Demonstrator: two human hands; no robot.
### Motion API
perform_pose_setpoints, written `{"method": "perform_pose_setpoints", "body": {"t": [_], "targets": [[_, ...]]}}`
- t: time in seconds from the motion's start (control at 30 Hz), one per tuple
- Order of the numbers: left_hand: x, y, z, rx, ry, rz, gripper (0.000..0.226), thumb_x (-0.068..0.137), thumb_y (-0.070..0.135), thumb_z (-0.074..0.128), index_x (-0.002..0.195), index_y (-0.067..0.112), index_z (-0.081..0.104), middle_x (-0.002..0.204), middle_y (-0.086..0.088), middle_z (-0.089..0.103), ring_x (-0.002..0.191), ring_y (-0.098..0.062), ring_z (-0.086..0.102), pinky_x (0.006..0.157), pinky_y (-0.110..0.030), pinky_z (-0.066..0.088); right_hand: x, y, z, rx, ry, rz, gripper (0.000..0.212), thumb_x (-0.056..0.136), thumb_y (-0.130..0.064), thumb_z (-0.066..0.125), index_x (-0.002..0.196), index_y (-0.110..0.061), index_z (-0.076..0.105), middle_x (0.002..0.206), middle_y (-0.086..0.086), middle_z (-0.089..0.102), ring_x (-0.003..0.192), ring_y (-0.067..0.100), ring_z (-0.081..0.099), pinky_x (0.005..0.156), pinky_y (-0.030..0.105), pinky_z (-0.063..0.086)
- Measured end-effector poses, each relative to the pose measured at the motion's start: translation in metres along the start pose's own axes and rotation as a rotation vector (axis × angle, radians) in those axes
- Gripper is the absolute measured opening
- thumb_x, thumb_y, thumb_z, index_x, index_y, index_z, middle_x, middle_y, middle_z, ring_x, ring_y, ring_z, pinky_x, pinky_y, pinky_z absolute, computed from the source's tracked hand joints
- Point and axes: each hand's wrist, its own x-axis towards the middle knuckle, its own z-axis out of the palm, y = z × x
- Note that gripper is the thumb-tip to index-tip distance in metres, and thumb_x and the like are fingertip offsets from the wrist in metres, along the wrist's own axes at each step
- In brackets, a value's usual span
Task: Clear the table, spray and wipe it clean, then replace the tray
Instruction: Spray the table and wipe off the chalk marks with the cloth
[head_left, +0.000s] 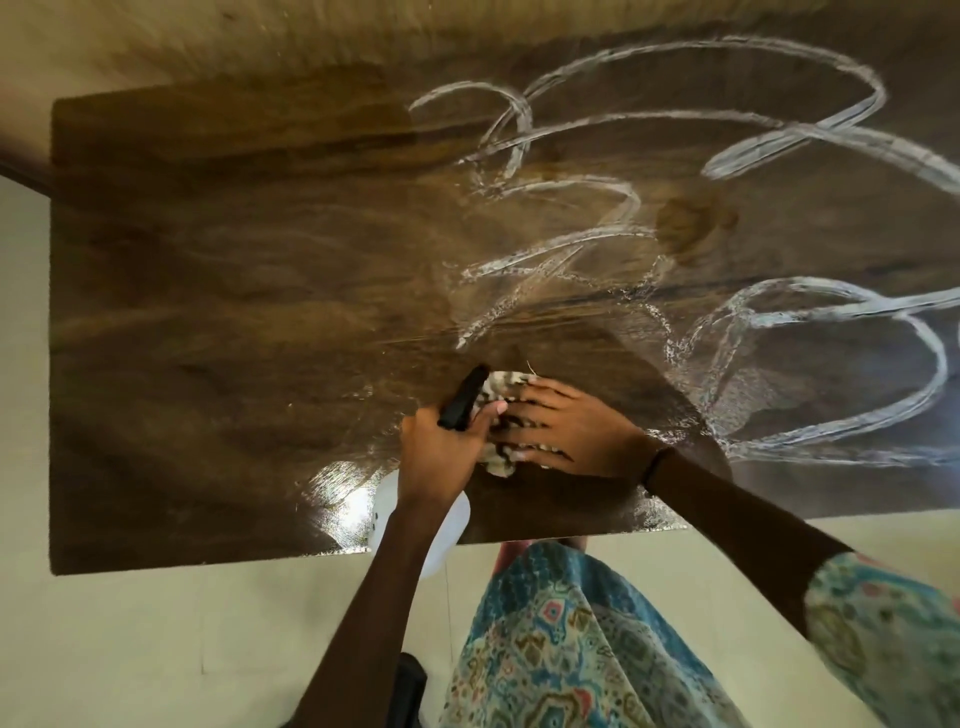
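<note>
near the table (208, 322) front edge, left hand (441, 452) grips spray bottle (457, 514), right hand (571, 431) flat on cloth (498, 462).

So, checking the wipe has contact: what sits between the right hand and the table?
In the head view, a patterned cloth lies between the right hand and the table; the flat fingers press it onto the wet wood.

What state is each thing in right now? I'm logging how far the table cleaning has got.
table: bare of objects, left part wiped and shiny, right part with white looping streaks
white streaks: unwiped, across the right side
cloth: bunched, pressed flat to the table under the right hand
spray bottle: held by its black trigger head
left hand: grips the spray bottle
right hand: fingers spread, pressing the cloth
</note>
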Motion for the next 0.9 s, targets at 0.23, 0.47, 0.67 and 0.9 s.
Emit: {"method": "perform_pose_setpoints", "body": {"t": [0.23, 0.47, 0.67, 0.9], "targets": [[0.013, 0.027, 0.018, -0.032, -0.104, 0.104, 0.036, 0.070, 0.043, 0.079, 0.073, 0.009, 0.068, 0.066, -0.003, 0.067, 0.062, -0.015, 0.063, 0.061, -0.028, 0.048, -0.053, 0.039, -0.016, 0.001, 0.074, 0.313, 0.045, 0.101, -0.048, 0.029, 0.143, -0.032, 0.036, 0.154, -0.004, 0.030, 0.143, 0.018, 0.023, 0.118, 0.037, 0.012], [0.029, 0.042, 0.031, 0.056, -0.092, 0.138, 0.048, 0.067, 0.049, 0.079, 0.073, 0.003, 0.065, 0.063, -0.003, 0.061, 0.060, -0.023, 0.062, 0.056, -0.029, 0.049, -0.052, 0.036, -0.012, -0.004, 0.116, 0.346, 0.044, 0.100, -0.045, 0.038, 0.142, -0.032, 0.039, 0.151, -0.002, 0.039, 0.143, 0.018, 0.026, 0.118, 0.036, 0.014], [0.031, 0.038, 0.017, 0.025, -0.075, 0.120, 0.039, 0.066, 0.044, 0.082, 0.065, 0.009, 0.065, 0.058, 0.001, 0.063, 0.049, -0.008, 0.056, 0.052, -0.022, 0.041, -0.052, 0.037, -0.011, 0.000, 0.110, 0.339, 0.044, 0.100, -0.045, 0.035, 0.142, -0.033, 0.038, 0.153, -0.003, 0.035, 0.145, 0.017, 0.022, 0.119, 0.037, 0.013], [0.029, 0.030, 0.000, 0.023, -0.033, 0.034, 0.037, 0.066, 0.042, 0.082, 0.057, 0.013, 0.061, 0.054, 0.000, 0.061, 0.048, -0.009, 0.056, 0.051, -0.023, 0.043, -0.052, 0.037, -0.009, 0.015, 0.137, 0.334, 0.044, 0.100, -0.046, 0.037, 0.142, -0.033, 0.038, 0.154, -0.004, 0.034, 0.144, 0.017, 0.025, 0.118, 0.038, 0.017]]}}
